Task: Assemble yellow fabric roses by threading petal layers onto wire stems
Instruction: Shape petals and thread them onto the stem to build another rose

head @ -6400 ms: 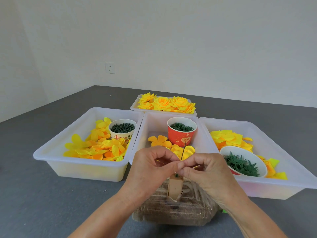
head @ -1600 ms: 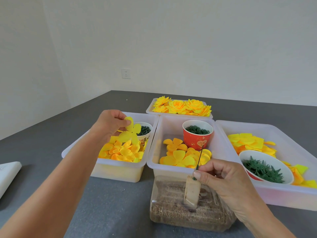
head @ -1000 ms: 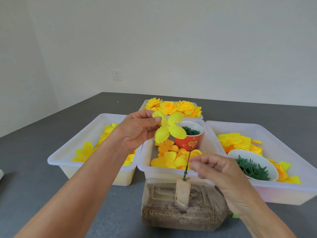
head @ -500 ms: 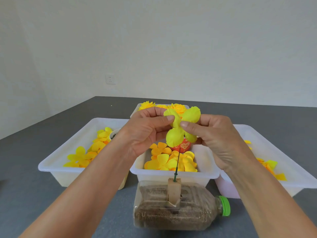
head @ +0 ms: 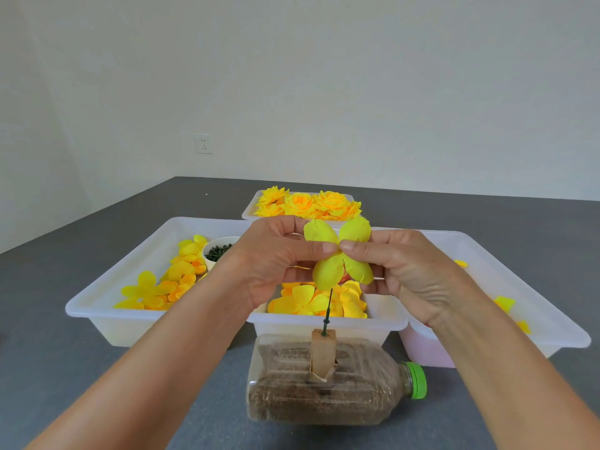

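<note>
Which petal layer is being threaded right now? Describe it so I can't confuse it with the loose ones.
Start at the sand-filled bottle lying nearest the camera; a green wire stem rises from it. Above it, the left hand and right hand pinch one four-lobed yellow petal layer, the only one held aloft.

Four-lobed yellow petal layer (head: 337,253) above upright wire stem (head: 328,311).
</note>
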`<control>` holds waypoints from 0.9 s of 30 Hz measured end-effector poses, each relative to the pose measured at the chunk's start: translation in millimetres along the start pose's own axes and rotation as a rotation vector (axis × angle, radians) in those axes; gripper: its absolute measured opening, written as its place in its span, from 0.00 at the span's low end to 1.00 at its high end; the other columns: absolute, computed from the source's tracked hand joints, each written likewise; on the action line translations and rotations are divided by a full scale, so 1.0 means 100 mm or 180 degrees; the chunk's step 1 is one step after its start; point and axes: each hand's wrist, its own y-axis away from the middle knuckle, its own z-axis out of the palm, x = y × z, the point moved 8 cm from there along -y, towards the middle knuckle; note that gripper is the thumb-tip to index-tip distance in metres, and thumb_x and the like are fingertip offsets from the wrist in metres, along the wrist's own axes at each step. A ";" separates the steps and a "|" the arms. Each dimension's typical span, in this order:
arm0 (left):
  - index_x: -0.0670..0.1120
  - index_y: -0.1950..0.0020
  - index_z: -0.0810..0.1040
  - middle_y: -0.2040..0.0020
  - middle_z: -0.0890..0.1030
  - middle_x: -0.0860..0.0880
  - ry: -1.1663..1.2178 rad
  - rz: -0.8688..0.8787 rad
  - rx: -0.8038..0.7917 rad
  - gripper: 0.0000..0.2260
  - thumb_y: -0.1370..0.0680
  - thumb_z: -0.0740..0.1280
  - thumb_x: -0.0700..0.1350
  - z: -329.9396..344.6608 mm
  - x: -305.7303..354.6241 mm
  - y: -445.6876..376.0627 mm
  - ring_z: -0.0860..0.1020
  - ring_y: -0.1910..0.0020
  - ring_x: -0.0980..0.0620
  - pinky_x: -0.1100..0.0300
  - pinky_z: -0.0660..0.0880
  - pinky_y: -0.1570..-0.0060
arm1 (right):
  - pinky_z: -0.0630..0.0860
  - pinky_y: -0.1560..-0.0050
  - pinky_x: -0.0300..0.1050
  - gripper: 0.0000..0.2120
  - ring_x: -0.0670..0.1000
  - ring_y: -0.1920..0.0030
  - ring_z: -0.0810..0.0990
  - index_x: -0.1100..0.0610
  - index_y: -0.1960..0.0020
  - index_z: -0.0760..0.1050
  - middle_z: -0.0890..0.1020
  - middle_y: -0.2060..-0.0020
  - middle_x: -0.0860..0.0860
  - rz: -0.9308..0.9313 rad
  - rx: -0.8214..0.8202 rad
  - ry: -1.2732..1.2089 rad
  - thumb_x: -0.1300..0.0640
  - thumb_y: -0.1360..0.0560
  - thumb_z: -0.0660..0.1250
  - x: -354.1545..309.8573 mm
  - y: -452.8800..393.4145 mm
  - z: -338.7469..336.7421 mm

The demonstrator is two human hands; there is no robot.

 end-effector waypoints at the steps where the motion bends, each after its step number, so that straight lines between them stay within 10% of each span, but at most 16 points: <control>1: 0.41 0.55 0.77 0.66 0.83 0.46 0.0015 -0.0037 -0.0007 0.15 0.40 0.72 0.39 0.00 -0.02 0.01 0.81 0.69 0.50 0.59 0.80 0.68 | 0.74 0.66 0.42 0.19 0.49 0.67 0.77 0.59 0.56 0.82 0.82 0.63 0.55 0.0057 -0.0066 0.0016 0.51 0.44 0.74 0.02 0.01 0.01; 14: 0.42 0.57 0.79 0.63 0.83 0.45 0.0202 -0.0723 -0.0018 0.05 0.31 0.69 0.34 -0.05 -0.31 0.04 0.81 0.67 0.50 0.58 0.80 0.64 | 0.73 0.73 0.39 0.06 0.46 0.73 0.76 0.56 0.61 0.79 0.81 0.71 0.51 0.0729 -0.0220 -0.0262 0.58 0.37 0.73 0.29 0.00 0.10; 27: 0.44 0.59 0.82 0.62 0.84 0.45 0.0198 -0.0765 -0.0202 0.10 0.40 0.72 0.40 0.01 -0.33 0.09 0.81 0.67 0.50 0.58 0.80 0.63 | 0.73 0.73 0.40 0.17 0.48 0.73 0.78 0.57 0.58 0.80 0.82 0.69 0.53 0.0693 -0.0278 -0.0437 0.55 0.47 0.73 0.33 0.02 0.10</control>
